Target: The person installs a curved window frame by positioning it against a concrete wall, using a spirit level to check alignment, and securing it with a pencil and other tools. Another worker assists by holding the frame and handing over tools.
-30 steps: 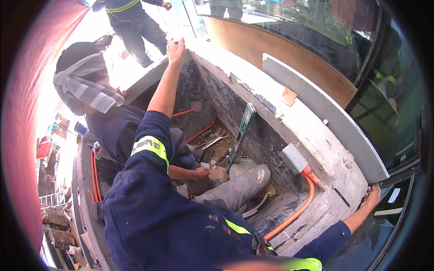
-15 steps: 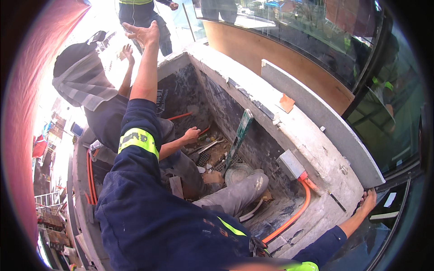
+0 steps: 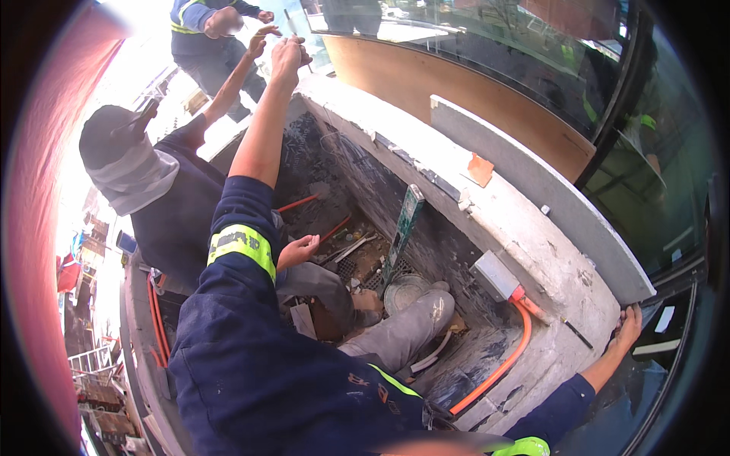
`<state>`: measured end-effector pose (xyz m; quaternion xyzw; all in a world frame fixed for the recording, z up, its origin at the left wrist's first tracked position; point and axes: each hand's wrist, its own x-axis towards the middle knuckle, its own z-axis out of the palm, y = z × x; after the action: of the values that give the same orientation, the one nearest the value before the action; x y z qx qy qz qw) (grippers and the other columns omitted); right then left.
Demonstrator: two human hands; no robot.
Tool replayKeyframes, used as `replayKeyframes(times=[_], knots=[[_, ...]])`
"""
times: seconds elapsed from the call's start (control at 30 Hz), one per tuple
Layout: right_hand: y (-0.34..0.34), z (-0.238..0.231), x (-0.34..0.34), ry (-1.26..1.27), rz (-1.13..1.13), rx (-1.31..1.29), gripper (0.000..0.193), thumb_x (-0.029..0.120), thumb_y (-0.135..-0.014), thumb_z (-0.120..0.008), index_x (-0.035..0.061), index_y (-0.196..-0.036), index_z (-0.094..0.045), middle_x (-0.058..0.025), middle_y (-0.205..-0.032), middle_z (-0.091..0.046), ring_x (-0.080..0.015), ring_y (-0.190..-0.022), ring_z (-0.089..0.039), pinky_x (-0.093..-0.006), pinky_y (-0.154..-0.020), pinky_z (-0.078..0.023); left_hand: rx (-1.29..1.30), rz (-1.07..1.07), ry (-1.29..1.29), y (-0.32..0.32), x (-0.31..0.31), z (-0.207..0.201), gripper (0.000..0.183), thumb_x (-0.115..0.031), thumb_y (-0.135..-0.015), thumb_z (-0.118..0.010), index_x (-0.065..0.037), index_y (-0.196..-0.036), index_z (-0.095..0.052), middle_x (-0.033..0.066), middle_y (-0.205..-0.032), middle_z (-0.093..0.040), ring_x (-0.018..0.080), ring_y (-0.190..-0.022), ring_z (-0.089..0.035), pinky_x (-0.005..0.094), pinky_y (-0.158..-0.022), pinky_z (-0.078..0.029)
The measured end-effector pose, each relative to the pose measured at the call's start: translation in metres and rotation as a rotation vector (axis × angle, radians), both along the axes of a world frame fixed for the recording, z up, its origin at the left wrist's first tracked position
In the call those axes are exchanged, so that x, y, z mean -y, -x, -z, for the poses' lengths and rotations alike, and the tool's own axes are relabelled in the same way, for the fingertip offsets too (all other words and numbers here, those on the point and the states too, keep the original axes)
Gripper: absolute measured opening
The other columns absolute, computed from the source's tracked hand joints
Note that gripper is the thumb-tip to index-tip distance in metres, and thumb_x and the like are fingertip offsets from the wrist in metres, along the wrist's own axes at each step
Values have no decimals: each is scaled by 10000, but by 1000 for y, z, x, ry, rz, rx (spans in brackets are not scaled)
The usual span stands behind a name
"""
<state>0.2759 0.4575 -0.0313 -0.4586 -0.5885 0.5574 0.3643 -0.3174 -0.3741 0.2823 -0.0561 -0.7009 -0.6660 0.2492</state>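
My left hand (image 3: pixel 289 62) is raised at the top, fingers closed in a pinch on something too small to make out. Just left of it is a co-worker's raised hand (image 3: pixel 263 38). At lower right, my right hand (image 3: pixel 626 328) curls at the near end of a grey slab (image 3: pixel 532 178), some fingers hidden at the wall's edge. The slab stands on edge along the pale concrete ledge (image 3: pixel 525 243). On the ledge near my right hand lies a thin black pen-like stick (image 3: pixel 576 333).
A co-worker in a cap (image 3: pixel 106 137) sits in the concrete trough, where a green spirit level (image 3: pixel 403 228) leans beside a round bucket (image 3: pixel 407 292). Orange conduit (image 3: pixel 506 361) runs from a grey junction box (image 3: pixel 496 275). Glass panes (image 3: pixel 494 53) stand along the right. Another person (image 3: pixel 209 61) stands behind.
My left hand has gone from open and spread to closed, moving right. The seated co-worker's far hand has risen beside it. The standing person leans closer. My right hand stays at the slab.
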Motion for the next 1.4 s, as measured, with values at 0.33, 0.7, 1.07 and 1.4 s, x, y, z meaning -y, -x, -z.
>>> replayKeyframes(times=[0.33,0.7,1.07,1.4], knots=[[1,-69,36,-298,360,-85,295,216,-948,-749,33,-1173,-799,-42,-976,-764,-134,-830,-685,-291,-614,-517,72,980,117,-196,-250,66,373,-266,-1145,-591,59,-1288,-707,177,-1202,-756,240,-1110,-731,403,-1047,-582],[22,-205,297,-473,-698,-354,583,433,-1057,-730,0,-1436,-641,-142,-1238,-751,-255,-1181,-705,-407,-979,-571,-92,1372,-263,-392,-410,110,386,-264,-1149,-557,48,-1298,-729,189,-1287,-753,256,-1275,-671,448,-1100,-516],[-66,-229,199,-326,-542,-157,267,254,-1041,-769,-5,-1047,-833,-28,-899,-763,-97,-811,-642,-260,-728,-506,-39,1447,-16,-434,-456,132,390,-306,-1131,-605,-27,-1371,-732,129,-1281,-778,190,-1156,-683,388,-1016,-535],[-37,-85,73,-558,-49,292,254,316,-976,-790,86,-1073,-841,-106,-954,-827,-222,-924,-765,-383,-849,-578,-465,1227,913,-493,-488,228,381,-208,-951,-779,-57,-1300,-756,221,-1238,-685,410,-1169,-639,499,-1011,-521]])
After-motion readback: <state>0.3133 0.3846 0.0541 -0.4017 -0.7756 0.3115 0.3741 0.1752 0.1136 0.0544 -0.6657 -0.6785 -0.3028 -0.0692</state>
